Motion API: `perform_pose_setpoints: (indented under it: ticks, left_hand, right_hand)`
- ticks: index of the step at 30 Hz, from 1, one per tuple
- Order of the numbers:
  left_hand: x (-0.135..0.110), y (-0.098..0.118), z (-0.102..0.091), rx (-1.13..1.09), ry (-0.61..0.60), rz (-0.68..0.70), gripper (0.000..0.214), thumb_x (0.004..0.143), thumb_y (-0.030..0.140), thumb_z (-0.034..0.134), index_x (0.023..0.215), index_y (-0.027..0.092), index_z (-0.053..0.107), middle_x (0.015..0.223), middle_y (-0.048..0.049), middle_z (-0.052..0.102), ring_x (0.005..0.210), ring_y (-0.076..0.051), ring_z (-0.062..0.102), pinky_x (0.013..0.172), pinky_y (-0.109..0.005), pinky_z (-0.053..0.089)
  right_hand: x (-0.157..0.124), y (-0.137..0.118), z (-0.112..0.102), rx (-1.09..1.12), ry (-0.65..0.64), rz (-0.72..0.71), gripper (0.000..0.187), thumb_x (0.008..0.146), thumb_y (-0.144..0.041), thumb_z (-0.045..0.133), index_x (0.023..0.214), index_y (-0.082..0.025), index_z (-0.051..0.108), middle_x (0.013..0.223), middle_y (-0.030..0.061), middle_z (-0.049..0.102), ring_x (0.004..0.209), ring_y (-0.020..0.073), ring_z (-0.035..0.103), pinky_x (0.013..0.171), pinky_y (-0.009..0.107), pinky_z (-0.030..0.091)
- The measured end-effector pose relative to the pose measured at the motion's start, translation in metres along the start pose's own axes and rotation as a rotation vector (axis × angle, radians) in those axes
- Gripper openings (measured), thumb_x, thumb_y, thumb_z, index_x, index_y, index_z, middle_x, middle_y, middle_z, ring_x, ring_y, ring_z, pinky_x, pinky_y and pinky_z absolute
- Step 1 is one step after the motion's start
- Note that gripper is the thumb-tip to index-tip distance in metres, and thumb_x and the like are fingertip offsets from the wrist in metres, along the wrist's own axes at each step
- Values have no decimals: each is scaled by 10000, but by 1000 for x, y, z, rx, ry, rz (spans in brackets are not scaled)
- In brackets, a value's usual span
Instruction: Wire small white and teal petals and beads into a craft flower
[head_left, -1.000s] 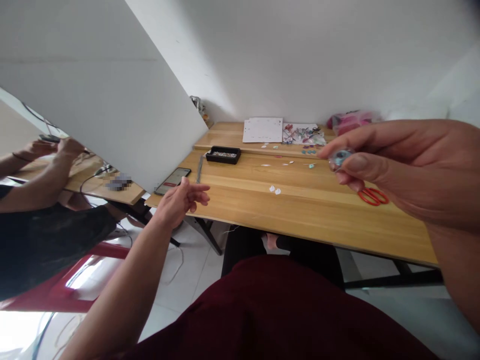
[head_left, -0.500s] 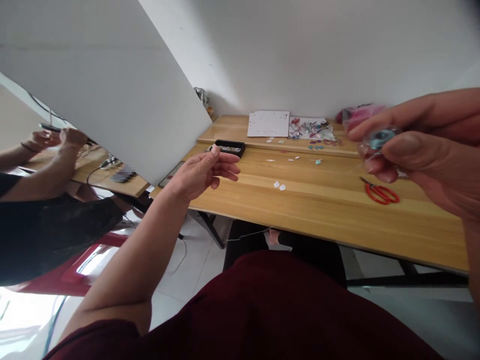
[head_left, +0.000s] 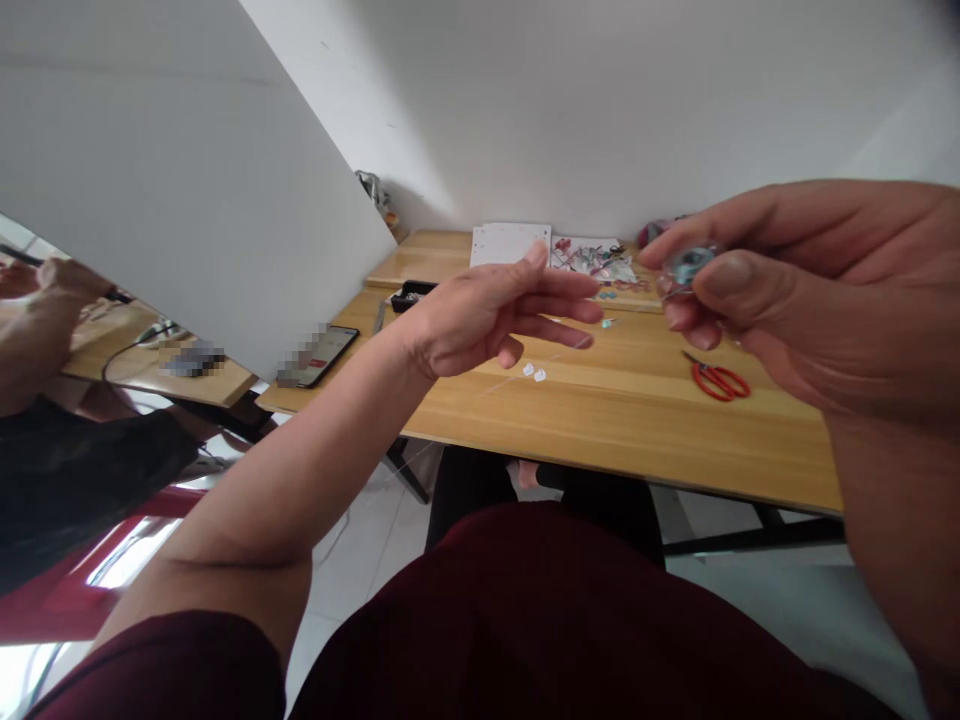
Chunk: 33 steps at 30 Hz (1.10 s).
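Spool point(head_left: 691, 266), clear and round with a blue middle, is pinched between the thumb and forefinger of my right hand point(head_left: 814, 290), raised over the right part of the wooden table point(head_left: 615, 420). From my end of the feed, my left hand point(head_left: 499, 315) hangs over the middle, fingers loosely spread and thumb apart from them. A fine thread point(head_left: 517, 378) slants from below its fingertips toward the near left; I cannot tell whether those fingers have caught it. Between my two hands I have a gap of open air.

On the left, a grey panel point(head_left: 187, 170) limits my sideways room; a co-worker's arm point(head_left: 41, 325) shows beyond it. A white wall point(head_left: 600, 110) bounds me at the far side. My left forearm crosses above the table's near edge. Red-handled scissors point(head_left: 721, 382) lie right of centre, back from that edge, and a stretch of wood separates them from two small white pieces point(head_left: 534, 372) to their left.

For writing, I see a phone point(head_left: 334, 352) at the left end, its lit screen too small to read and partly pixelated. A white sheet point(head_left: 510, 243) at the far side carries tiny marks I cannot make out; coloured bits point(head_left: 592, 258) lie just right of it. A black tray point(head_left: 405, 297) sits partly hidden behind my left arm.
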<state>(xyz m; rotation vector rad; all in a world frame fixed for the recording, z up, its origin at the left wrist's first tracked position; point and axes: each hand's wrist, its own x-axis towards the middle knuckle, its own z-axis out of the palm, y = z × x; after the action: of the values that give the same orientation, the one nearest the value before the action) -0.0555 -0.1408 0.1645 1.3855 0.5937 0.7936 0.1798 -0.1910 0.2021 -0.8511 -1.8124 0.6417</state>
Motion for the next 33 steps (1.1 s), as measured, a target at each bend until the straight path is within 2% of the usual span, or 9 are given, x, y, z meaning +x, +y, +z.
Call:
perform_pose_setpoints:
  ticks: [3,6,8,10,14,18,22,26,33]
  left_hand:
    - [8,2,11,-2,-119,-77,483,1014,519,482,1107,114,729,911,-111,748,617,-114,688,331,-129,240]
    - [12,-13,6,-5,-114,-126,294,934,398,677,996,118,743,614,3,595,390,-18,418,336,-133,195]
    - [15,-31,-6,-22,-28,-148,279,848,389,778,903,118,735,538,49,466,391,-9,328,358,-134,170]
    - [17,-52,-22,-4,70,-184,320,791,415,821,861,118,726,531,57,420,416,-15,296,378,-146,156]
    - [18,-87,-57,154,145,-289,364,749,484,822,811,140,718,537,34,455,452,-48,320,408,-182,181]
    - [10,-103,-85,411,144,-379,294,780,460,779,817,173,726,578,15,529,493,-76,387,458,-204,266]
    - [-1,-109,-109,641,194,-457,315,789,503,742,791,189,730,607,11,573,504,-84,407,482,-214,293]
    - [-13,-111,-130,706,248,-475,312,773,503,744,762,192,728,607,6,591,531,-103,441,505,-222,324]
    - [-16,-112,-140,719,273,-471,321,803,513,709,787,193,720,671,-12,628,543,-110,424,504,-223,295]
  right_hand:
    - [1,22,-1,-32,-31,25,113,877,-294,776,984,-277,808,783,-25,702,656,76,592,556,208,494]
    - [1,62,-3,94,-25,118,150,886,-339,768,999,-243,793,729,-4,649,620,85,552,531,219,455]
    - [-1,94,-6,185,5,210,188,868,-385,777,990,-242,780,715,-3,617,622,96,542,534,230,447]
    - [-4,126,-11,259,37,325,230,825,-408,802,977,-239,772,723,-5,600,617,99,525,521,231,432]
    - [-12,185,-20,282,139,503,271,752,-395,821,950,-220,759,783,6,597,647,103,518,539,241,428]
    - [-21,230,-31,222,193,636,308,707,-404,804,933,-207,734,792,18,609,662,120,523,575,270,446]
    - [-27,255,-39,161,190,751,260,705,-333,789,917,-196,723,759,11,617,646,117,532,576,263,445]
    - [-24,267,-39,110,162,839,199,743,-207,753,939,-178,735,758,19,646,610,99,528,521,224,415]
    - [-7,275,-39,-142,15,935,77,796,-152,742,859,-160,698,694,39,649,572,104,540,458,200,391]
